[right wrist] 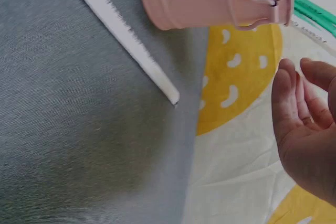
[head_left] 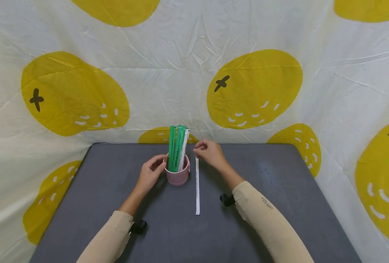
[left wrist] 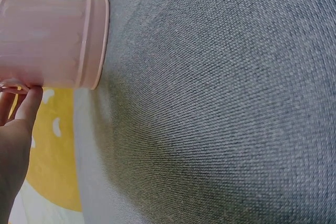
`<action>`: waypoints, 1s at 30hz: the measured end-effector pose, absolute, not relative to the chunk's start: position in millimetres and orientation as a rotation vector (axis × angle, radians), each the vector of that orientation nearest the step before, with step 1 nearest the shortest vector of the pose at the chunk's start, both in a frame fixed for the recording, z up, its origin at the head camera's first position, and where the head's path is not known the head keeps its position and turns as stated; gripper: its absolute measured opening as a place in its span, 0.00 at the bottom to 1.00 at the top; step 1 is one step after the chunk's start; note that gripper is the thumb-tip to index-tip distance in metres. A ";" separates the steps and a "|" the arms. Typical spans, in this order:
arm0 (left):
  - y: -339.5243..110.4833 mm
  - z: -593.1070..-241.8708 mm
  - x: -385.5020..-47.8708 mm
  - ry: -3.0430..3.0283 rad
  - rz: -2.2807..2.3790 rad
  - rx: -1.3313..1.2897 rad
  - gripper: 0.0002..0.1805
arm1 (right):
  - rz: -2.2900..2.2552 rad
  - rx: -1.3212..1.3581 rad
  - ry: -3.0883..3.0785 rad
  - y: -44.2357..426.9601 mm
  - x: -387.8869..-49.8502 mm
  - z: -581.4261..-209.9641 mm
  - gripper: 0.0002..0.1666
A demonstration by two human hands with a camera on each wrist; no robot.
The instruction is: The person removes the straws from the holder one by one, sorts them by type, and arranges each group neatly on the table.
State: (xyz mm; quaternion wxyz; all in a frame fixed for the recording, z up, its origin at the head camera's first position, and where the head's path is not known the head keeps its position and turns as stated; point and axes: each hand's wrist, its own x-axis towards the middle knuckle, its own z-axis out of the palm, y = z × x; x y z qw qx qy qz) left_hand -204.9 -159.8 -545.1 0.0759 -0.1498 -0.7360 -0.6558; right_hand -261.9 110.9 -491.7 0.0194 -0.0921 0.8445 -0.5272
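Observation:
A small pink bucket (head_left: 178, 178) with side handles stands upright on the table, holding several slim green packets (head_left: 176, 149) and at least one white one (head_left: 183, 149). At its left side my left hand (head_left: 149, 173) holds it, thumb and fingers about the handle (left wrist: 14, 84). Right of the bucket, a long slim white packet (head_left: 197, 190) with a line of dark print lies flat. My right hand (head_left: 210, 153) hovers over that packet's far end, apart from it. In the right wrist view, its fingers (right wrist: 286, 95) bend loosely with nothing between them and the thumb.
A dark grey cloth-textured table (head_left: 263, 226) lies under everything. Behind its back edge hangs a pale curtain (head_left: 168, 87) printed with yellow fruit. Each sleeve has a small black camera at the wrist.

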 end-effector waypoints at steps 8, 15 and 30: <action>-160.5 -544.5 -205.1 -2.200 -1.976 -0.467 0.17 | -1.775 -0.378 2.623 98.7 -262.4 -475.8 0.14; -161.2 -545.9 -205.4 -2.194 -1.968 -0.477 0.17 | -1.884 -0.350 2.643 85.3 -259.8 -468.2 0.19; -160.6 -544.5 -204.4 -2.195 -1.979 -0.473 0.17 | -1.879 -0.215 2.790 59.0 -260.3 -471.4 0.25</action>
